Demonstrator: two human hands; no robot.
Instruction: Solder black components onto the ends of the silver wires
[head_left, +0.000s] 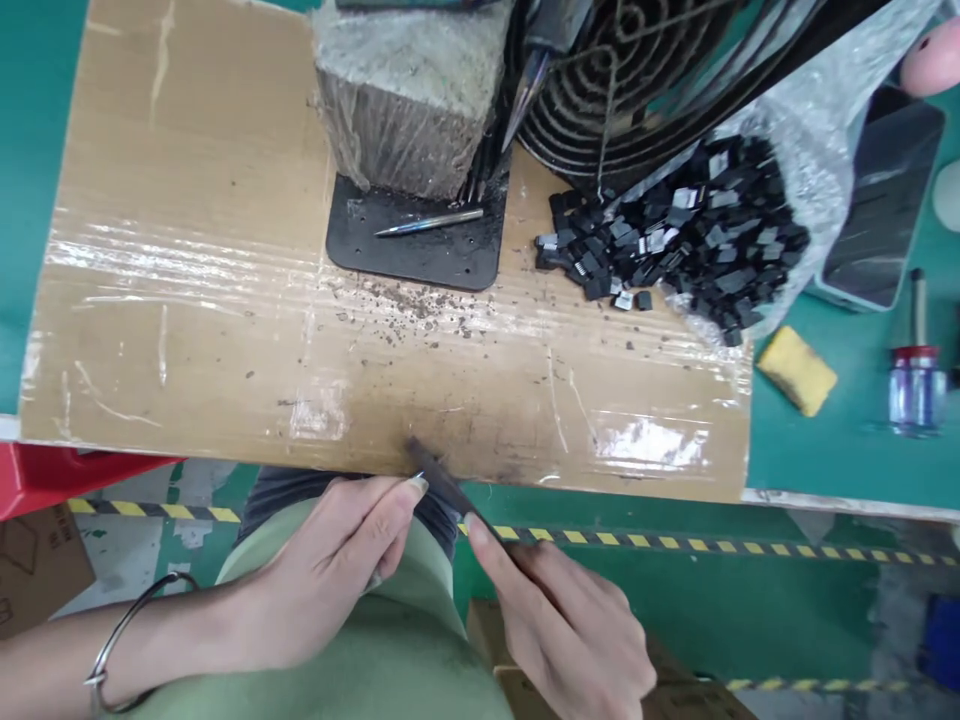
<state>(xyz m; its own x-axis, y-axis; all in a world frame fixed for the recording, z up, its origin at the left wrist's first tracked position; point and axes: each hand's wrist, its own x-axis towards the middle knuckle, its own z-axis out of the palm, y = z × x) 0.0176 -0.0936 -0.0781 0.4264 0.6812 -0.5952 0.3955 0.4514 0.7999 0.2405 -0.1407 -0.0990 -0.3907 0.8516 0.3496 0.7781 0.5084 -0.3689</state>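
My right hand (562, 620) is closed around a long, flat dark file (444, 484), its thumb lying along the tool. The file's far end points up and left at the front edge of the cardboard sheet (180, 370). Just left of it my left hand (360, 550) is closed in a pinch, with a small shiny metal tip (420, 482) showing at its fingertips beside the file. The rest of that piece is hidden in the fingers. Farther back, a pointed metal bit (429, 223) lies on a black plate (412, 262).
A grey block (412, 110) stands behind the plate. To its right are a round wire fan guard (600, 100) and a heap of small black connectors (675, 240) on clear plastic. A yellow sponge (796, 370) and a screwdriver (916, 375) lie at the right; a red bin (67, 475) is at the left.
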